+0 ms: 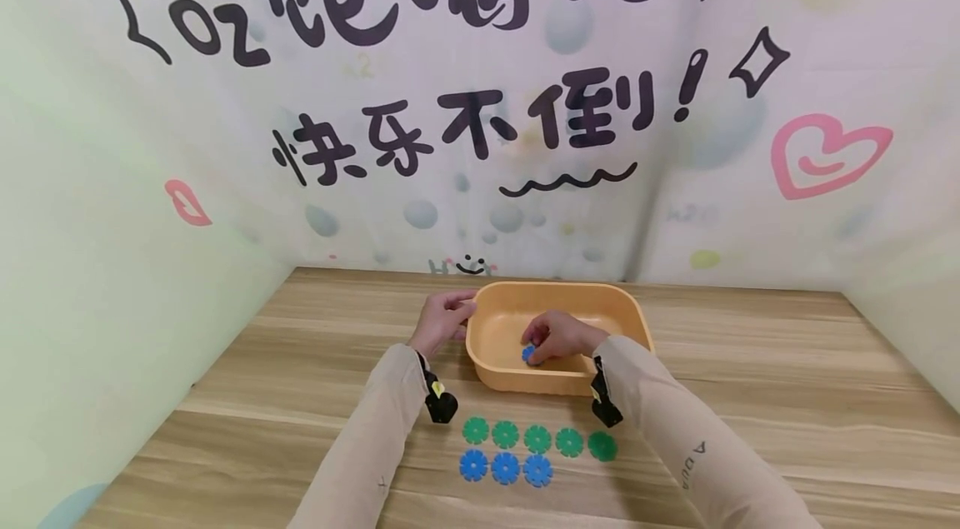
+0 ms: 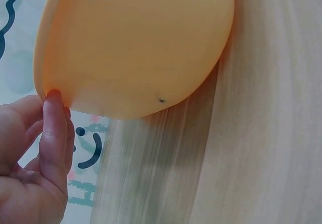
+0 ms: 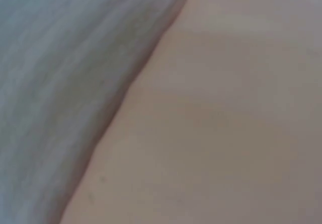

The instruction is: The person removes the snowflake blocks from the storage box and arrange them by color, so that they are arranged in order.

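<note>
An orange plastic basin [image 1: 510,383] stands on the wooden table. My left hand [image 1: 442,322] grips its left end at the rim; the left wrist view shows the fingertips [image 2: 54,97] against the basin's outer wall. Inside the basin, my right hand [image 1: 558,335] pinches a blue notched snowflake disc [image 1: 529,354]. The right wrist view is filled by a blurred close surface, with neither fingers nor disc showing. In front of the basin lie a row of several green snowflake discs [image 1: 506,434] and, nearer me, a row of three blue snowflake discs [image 1: 506,468].
The wooden table [image 1: 337,346] reaches back to a white cloth [image 1: 390,229] printed with large black characters. A pale green wall [image 1: 97,262] borders the left side. Both forearms [image 1: 360,446] pass on either side of the disc rows, with a black wrist camera [image 1: 441,404] on each.
</note>
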Tool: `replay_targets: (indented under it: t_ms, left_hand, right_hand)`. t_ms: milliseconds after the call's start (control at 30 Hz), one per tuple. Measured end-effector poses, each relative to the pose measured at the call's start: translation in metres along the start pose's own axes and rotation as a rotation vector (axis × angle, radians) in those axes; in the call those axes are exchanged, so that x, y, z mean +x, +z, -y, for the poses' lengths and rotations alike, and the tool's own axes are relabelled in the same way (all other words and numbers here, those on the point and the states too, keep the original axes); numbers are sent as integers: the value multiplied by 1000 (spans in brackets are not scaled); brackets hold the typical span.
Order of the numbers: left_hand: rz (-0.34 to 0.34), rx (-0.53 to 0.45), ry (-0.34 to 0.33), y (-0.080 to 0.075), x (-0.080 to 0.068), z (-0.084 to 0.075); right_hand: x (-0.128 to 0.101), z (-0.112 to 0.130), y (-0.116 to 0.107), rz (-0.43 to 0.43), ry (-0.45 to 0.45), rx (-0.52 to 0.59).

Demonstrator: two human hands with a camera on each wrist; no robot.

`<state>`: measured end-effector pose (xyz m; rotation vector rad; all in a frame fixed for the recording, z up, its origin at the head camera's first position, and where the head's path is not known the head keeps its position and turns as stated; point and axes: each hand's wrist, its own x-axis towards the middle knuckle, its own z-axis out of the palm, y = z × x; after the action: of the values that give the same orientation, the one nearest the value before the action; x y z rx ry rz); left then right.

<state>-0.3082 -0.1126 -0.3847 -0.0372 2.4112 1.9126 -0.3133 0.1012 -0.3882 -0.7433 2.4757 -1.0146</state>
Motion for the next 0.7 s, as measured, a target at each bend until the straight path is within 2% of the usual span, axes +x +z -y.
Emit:
replay_targets:
  t_ms: [367,700]
  left_hand:
    - [2,-2,0,-1,-2,-2]
    - [-10,-5,4,1,-1,0]
  right_hand:
    - [-1,0,2,-3,-22,-14]
    - [0,-1,1,-21,3,-37]
